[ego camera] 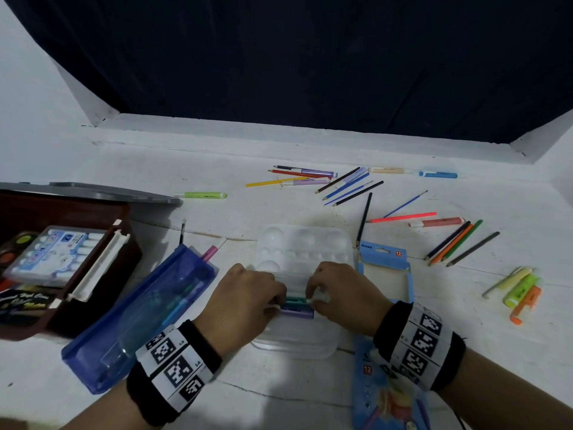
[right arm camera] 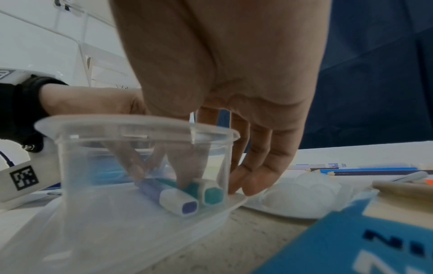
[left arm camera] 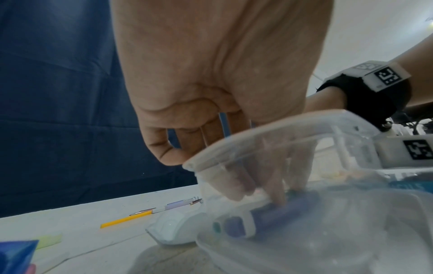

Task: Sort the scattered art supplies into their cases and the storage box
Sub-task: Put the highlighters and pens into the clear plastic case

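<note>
A clear plastic case [ego camera: 294, 342] lies open in front of me. A purple marker [ego camera: 296, 313] and a teal marker [ego camera: 294, 302] lie side by side inside it. My left hand [ego camera: 276, 302] reaches in from the left; in the left wrist view its straight fingers [left arm camera: 279, 194] press on the purple marker [left arm camera: 276, 213], thumb outside the case wall [left arm camera: 257, 140]. My right hand [ego camera: 313, 297] reaches in from the right. In the right wrist view one finger [right arm camera: 185, 176] presses the teal marker [right arm camera: 212, 192] beside the purple marker [right arm camera: 178, 200]; other fingers rest outside the case [right arm camera: 140, 126].
A white paint palette [ego camera: 304, 243] lies just behind the case. At left are a blue pencil case [ego camera: 139, 308] and a brown storage box [ego camera: 124, 243] holding a marker set. A blue pencil box [ego camera: 387, 262] is at right. Loose coloured pencils [ego camera: 455, 243], pens [ego camera: 304, 176] and highlighters [ego camera: 521, 293] are scattered beyond.
</note>
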A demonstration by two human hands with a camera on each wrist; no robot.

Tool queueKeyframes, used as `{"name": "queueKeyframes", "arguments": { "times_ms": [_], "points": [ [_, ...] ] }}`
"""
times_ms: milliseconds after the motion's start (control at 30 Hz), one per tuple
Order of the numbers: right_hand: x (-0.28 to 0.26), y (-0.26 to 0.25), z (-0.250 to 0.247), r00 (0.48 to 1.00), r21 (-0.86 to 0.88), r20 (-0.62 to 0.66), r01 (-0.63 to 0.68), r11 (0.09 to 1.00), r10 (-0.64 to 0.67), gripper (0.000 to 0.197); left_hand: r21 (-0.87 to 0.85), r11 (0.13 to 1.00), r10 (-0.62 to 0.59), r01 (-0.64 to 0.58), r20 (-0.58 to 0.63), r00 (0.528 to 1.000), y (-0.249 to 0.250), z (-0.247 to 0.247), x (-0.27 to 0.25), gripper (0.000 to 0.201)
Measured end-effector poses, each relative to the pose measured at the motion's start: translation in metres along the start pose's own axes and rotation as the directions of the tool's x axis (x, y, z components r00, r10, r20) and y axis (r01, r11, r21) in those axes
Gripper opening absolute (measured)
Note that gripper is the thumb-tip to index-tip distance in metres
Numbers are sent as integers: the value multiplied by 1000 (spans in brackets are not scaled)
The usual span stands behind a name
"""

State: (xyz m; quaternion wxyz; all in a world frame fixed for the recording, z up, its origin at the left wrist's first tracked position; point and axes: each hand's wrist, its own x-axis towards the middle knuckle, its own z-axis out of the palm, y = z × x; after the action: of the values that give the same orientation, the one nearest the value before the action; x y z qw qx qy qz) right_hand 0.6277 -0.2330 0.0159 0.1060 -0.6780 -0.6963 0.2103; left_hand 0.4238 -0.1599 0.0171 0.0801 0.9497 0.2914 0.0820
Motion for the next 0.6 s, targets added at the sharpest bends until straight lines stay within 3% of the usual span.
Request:
{"name": "queueKeyframes", "arguments": {
  "times_ms": [133,233,300,400,467,600],
  "points": [
    [3,6,-2,1000,66,12,5,998,-5,10,-184,983,-22,14,-42,999,-7,-12,-3,6],
    [3,10,-4,1000,93,5,21,995,-21,15,-304,949,-125,86,-111,986,-28,-22,-2,8],
    [3,12,-5,999,106,-10,44,993,-43,15,-270,948,-208,168,-125,970,-49,-27,2,11],
    [3,14,-10,996,133,-37,79,988,-75,12,-189,918,-365,350,-49,930,-83,-29,9,24],
    [3,13,-16,995,152,-59,90,984,-81,10,-119,910,-403,397,-24,915,-102,-27,15,26],
    [7,13,-31,995,228,-58,87,970,-75,5,80,873,-488,482,164,857,-122,-27,30,29]
  ]
}}
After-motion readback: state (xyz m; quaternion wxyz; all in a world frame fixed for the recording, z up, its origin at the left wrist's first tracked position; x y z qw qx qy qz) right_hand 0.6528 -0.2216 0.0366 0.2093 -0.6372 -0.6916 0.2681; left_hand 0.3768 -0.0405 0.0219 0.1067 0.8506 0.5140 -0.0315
